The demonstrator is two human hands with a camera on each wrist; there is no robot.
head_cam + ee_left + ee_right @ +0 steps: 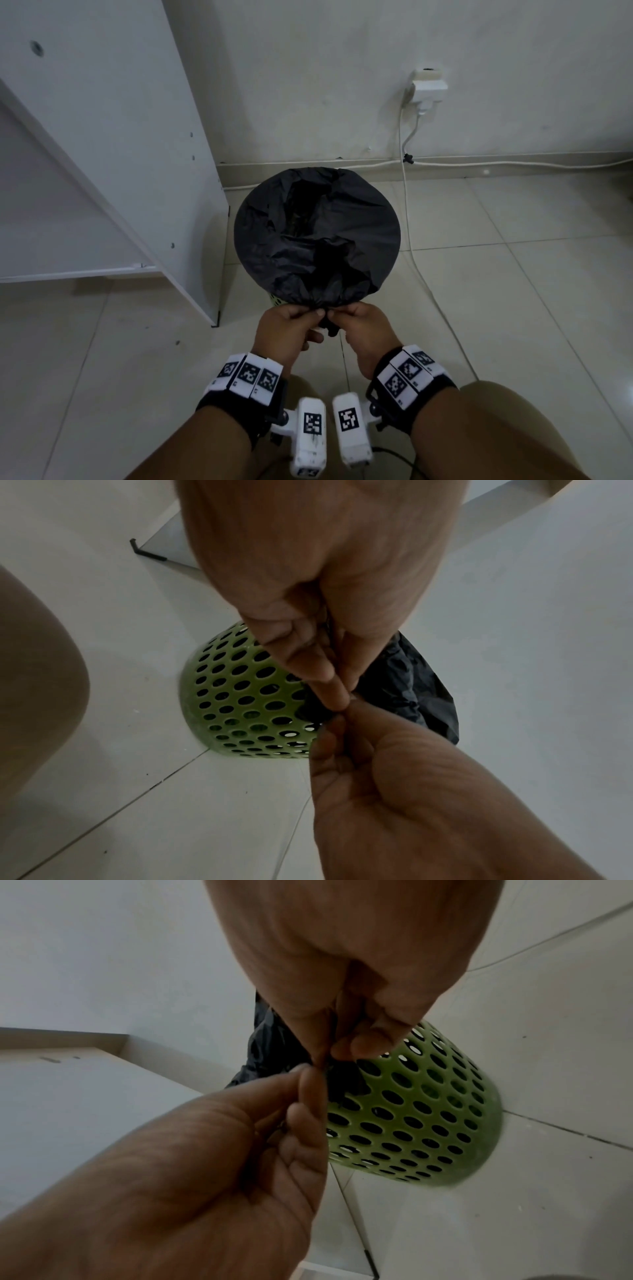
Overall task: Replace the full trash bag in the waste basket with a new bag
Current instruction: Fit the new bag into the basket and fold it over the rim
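Observation:
A black trash bag (318,233) is stretched over the mouth of a green perforated waste basket (240,702), which stands on the tiled floor. The bag's near edge is gathered into a bunch just below the rim. My left hand (294,322) and right hand (356,322) meet there, fingertips touching, and each pinches the gathered black plastic. A short twisted end of the bag (330,327) hangs between them. In the right wrist view the right hand (342,1050) pinches from above, beside the basket (428,1110) and the bag (270,1047).
A white cabinet panel (102,171) stands close to the left of the basket. A wall socket with a plug (428,89) is behind it, and its white cable (428,274) runs down across the floor on the right. My knees are at the bottom.

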